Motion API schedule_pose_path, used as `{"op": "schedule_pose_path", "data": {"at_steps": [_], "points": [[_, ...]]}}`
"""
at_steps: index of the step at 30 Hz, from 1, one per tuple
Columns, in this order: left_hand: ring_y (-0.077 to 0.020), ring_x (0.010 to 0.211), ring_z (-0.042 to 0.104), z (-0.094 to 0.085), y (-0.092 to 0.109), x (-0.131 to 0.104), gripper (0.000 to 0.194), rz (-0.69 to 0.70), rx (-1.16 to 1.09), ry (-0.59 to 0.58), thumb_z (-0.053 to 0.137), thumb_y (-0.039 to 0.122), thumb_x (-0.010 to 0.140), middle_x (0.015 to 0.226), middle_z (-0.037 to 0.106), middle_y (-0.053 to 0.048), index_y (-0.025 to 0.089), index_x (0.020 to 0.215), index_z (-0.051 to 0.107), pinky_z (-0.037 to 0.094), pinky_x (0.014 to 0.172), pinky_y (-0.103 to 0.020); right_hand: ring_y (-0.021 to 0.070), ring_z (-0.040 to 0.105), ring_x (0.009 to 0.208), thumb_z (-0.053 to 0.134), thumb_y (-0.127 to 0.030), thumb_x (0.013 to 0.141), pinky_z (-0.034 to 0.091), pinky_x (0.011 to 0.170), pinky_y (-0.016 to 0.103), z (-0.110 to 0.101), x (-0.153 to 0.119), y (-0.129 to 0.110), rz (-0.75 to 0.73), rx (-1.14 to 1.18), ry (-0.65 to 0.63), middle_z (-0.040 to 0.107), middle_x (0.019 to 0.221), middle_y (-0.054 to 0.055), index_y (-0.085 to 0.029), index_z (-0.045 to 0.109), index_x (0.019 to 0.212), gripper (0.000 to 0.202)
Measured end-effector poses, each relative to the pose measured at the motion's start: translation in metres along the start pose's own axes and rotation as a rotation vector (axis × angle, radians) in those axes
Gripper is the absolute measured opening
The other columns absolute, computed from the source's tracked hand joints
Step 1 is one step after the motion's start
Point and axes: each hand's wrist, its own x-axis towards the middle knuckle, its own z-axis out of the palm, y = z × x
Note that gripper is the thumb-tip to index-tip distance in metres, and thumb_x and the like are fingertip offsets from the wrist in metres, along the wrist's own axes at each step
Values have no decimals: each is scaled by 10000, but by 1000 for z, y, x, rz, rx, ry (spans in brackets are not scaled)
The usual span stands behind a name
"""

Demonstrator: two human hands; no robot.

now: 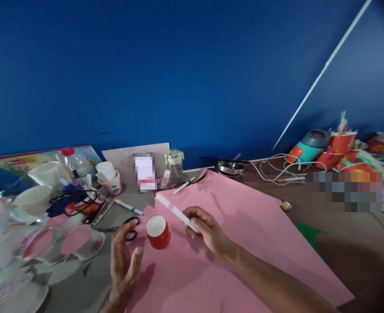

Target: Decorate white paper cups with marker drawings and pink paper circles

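Note:
My right hand (206, 228) is closed around the lower end of a slim white marker (175, 209) with a pale pink band, its far end pointing up and left. My left hand (123, 256) is open, thumb and fingers apart, left of a small red paper cup (159, 233) and not touching it. The cup has a white inside and stands on a large sheet of pink paper (244, 217). Black-handled scissors (131, 229) lie just beyond my left fingers.
Cups with pink inside (77, 240) crowd the left. Behind are a teal-capped marker (129, 207), a propped phone (145, 171), a clear jar (175, 165) and a roll of tape (229, 167). White cables (266, 177) and red cups (342, 142) are at right.

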Motion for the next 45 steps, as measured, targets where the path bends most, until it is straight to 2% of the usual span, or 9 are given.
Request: {"op": "schedule_pose_path", "data": {"at_steps": [6,10,16,23,28,36,40,42,45], "points": [[-138,594,511,4,19,-17,384,-227,-258,-55,622,484,819,787,609,-37,214,1092,639,457,526,-241,83,336,535,508,-392,902,291,512,212,23,-23,0,164,-124,-249,418,638,-49,-178,624,995,261],[-93,505,453,10,30,-18,263,-481,-290,17,711,449,758,603,551,15,204,846,673,392,456,-185,118,432,683,500,-278,900,367,634,243,24,-23,-6,55,-372,-248,526,771,2,-183,662,982,205],[-78,448,390,12,41,-3,361,-596,-310,18,788,520,624,507,463,50,200,700,639,359,417,-183,109,450,644,681,-315,779,392,584,218,24,-23,-1,116,-245,-240,531,777,-14,-197,611,1095,344],[-48,464,377,17,46,2,371,-716,-448,4,839,476,580,518,436,65,186,632,613,350,450,-150,109,417,564,563,-363,879,371,534,227,22,-24,-1,-149,-334,-98,522,691,-10,-202,660,933,195],[-35,483,380,16,41,-1,393,-760,-466,18,854,472,562,529,440,75,178,650,609,375,501,-143,143,458,563,483,-217,909,383,565,271,21,-26,-1,-535,-638,-126,531,625,-1,-226,655,993,192],[-63,392,354,3,24,-2,313,-387,-206,-188,663,492,792,455,425,68,193,700,635,302,392,-166,152,577,637,496,-189,915,457,629,270,17,-28,-7,-526,-619,-128,657,743,39,-214,640,1036,189],[-141,588,611,-2,30,6,80,95,117,-328,666,267,814,686,668,-13,214,869,689,488,552,-220,108,472,541,505,-212,912,386,528,220,11,-23,-11,-418,-522,-153,602,673,9,-182,665,962,170],[-160,694,660,-2,34,9,192,341,246,-371,638,145,813,795,709,-37,214,987,675,518,644,-234,96,434,523,515,-263,915,357,502,209,7,-21,-12,-340,-486,-146,587,661,7,-165,672,933,186],[-132,636,632,0,37,11,218,493,352,-396,569,91,847,739,678,-22,192,1026,640,499,612,-207,99,426,538,524,-332,914,351,507,209,2,-19,-15,-233,-481,-165,579,660,10,-148,678,917,240]]}}
